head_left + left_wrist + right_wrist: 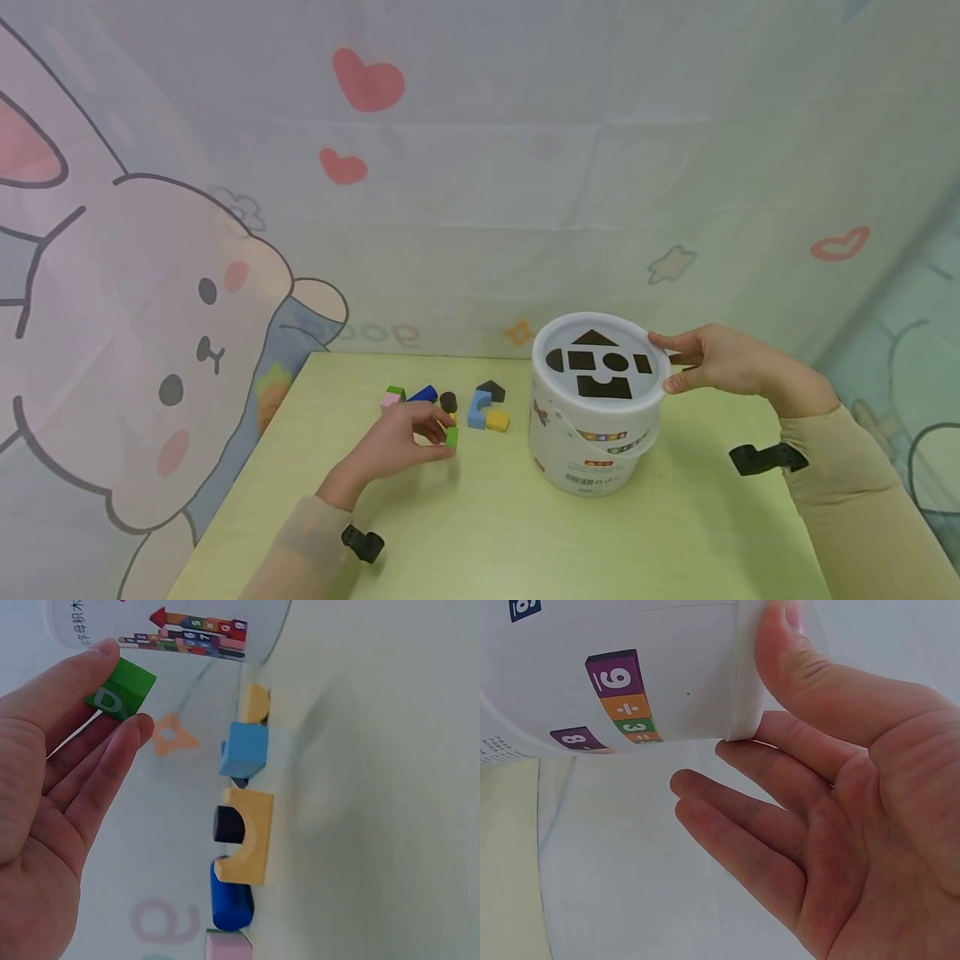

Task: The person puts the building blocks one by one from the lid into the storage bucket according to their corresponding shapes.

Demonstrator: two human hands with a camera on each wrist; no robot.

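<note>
The left hand (397, 440) pinches a green block (452, 437) between its thumb and fingertips, holding it above the pale green table (480, 533); the left wrist view shows a letter D on 1 side. The right hand (731, 367) has its fingers extended, thumb and foremost fingers touching the lid's rim while the other fingers reach out free. The lid (543, 375) has 6 holes and sits on a white bucket (551, 442), which stands upright to the right of the blocks. Near the left hand lie a pink block (391, 401), a blue cylinder (423, 393), a black cylinder (447, 401) and a yellow arch (259, 832). Between these and the bucket are a light blue arch (478, 410), a black block (492, 389) and a yellow block (497, 422).
</note>
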